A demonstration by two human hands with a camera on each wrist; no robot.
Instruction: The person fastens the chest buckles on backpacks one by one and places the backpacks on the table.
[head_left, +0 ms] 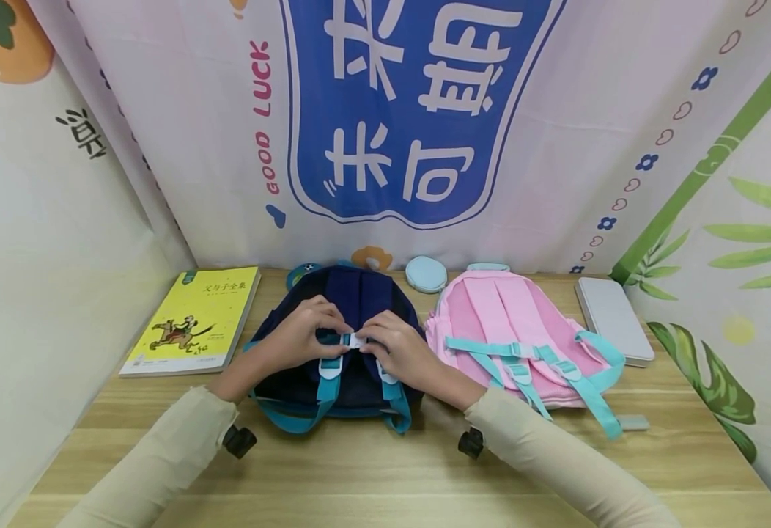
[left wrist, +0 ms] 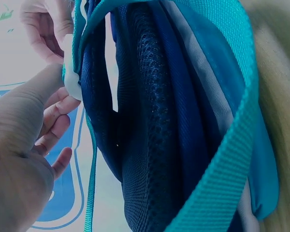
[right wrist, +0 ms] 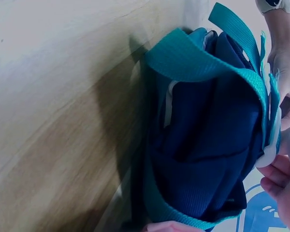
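A navy backpack (head_left: 359, 290) lies on the table with its shoulder straps up and teal webbing (head_left: 328, 389) hanging toward the front edge. Over the middle of it, a white buckle (head_left: 355, 340) joins the cross strap. My left hand (head_left: 306, 330) pinches the buckle's left side, thumb and fingertips close together. From the other side, my right hand (head_left: 401, 350) pinches the buckle's right part. In the left wrist view the left hand (left wrist: 19, 135) reaches in beside the pack's dark mesh back (left wrist: 150, 121). Fingers partly hide the buckle, so whether it is fully fastened cannot be seen.
To the right lies a pink backpack (head_left: 497, 301) with light teal straps. A white box (head_left: 614, 320) and a small grey piece (head_left: 634, 422) are beyond it. A yellow book (head_left: 194, 315) lies at left; a round light-blue pouch (head_left: 426, 274) sits by the back curtain.
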